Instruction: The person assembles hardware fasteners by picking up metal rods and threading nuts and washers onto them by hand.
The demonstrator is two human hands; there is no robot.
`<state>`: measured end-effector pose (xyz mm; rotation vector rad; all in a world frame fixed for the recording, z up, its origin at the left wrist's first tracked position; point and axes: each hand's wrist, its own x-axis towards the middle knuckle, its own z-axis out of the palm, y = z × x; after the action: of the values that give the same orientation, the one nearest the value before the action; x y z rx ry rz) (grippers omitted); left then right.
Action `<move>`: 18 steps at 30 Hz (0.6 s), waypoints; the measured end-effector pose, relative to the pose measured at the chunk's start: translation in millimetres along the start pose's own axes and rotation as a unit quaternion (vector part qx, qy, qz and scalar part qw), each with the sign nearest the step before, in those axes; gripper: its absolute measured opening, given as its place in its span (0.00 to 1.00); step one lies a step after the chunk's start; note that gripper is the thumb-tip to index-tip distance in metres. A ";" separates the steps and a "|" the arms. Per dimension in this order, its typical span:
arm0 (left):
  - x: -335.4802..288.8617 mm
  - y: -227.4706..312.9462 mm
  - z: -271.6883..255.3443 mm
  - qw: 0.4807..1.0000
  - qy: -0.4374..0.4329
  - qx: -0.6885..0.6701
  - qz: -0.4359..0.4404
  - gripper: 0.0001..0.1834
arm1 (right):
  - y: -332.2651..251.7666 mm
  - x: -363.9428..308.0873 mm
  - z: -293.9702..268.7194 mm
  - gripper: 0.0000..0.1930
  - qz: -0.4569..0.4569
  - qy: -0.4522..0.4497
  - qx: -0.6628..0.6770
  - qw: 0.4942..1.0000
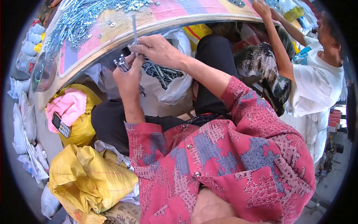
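My left hand [128,78] is closed around a small bundle of metal bolts [122,63]; their ends stick out above the fist, and more metal shows below it. Just above, my right hand [158,48] pinches a long thin bolt [134,28] that points up toward the table edge. The fingers of both hands nearly meet, and whether they touch is hard to tell. Under my hands, an open white plastic bag [182,87] holds many similar bolts [162,72]. On the table [175,9] beyond lies a heap of long bolts [76,22] with loose washers [112,23].
A clear plastic tub [44,72] hangs at the table's left end. To my left are a pink cloth [71,102], a keypad phone [61,125] and a yellow sack [87,179]. A co-worker in a white shirt [315,82] sits at my right, arms over the table.
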<state>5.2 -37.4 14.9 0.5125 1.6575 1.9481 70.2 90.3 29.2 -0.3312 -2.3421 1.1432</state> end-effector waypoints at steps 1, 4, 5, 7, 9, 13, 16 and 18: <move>4.0 -4.8 -3.7 1.000 -0.003 0.000 -0.001 0.12 | 11.3 1.6 -5.4 0.17 0.002 0.002 -0.001 1.000; 14.1 -10.6 -27.3 0.998 -0.031 0.003 -0.057 0.18 | 40.0 1.6 -17.2 0.20 0.082 -0.063 -0.168 0.980; 15.0 -12.3 -27.0 0.998 -0.032 0.003 -0.058 0.18 | 44.4 -0.5 -18.4 0.20 0.084 -0.063 -0.169 0.980; 14.8 -12.9 -28.2 0.993 -0.081 0.007 -0.089 0.18 | 45.8 -6.0 -16.5 0.17 0.025 0.011 -0.214 0.976; 12.7 -14.1 -17.8 0.988 -0.122 -0.008 -0.094 0.18 | 16.1 -16.3 -18.5 0.14 0.032 0.003 -0.144 0.989; 14.1 -21.6 -4.0 0.979 -0.166 -0.009 -0.121 0.15 | 17.4 -16.9 -8.1 0.15 -0.055 -0.066 -0.051 0.995; 8.2 -12.1 2.4 0.970 -0.180 -0.078 -0.143 0.15 | 6.1 -15.1 -19.6 0.14 0.030 -0.118 0.068 0.990; 6.7 -14.3 10.5 0.957 -0.203 -0.140 -0.152 0.16 | 8.3 -14.2 -27.4 0.14 0.068 -0.143 0.104 0.982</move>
<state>8.2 -23.5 2.4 0.4751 1.1106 1.6763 96.9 107.6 32.0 -0.2706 -2.4415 1.5783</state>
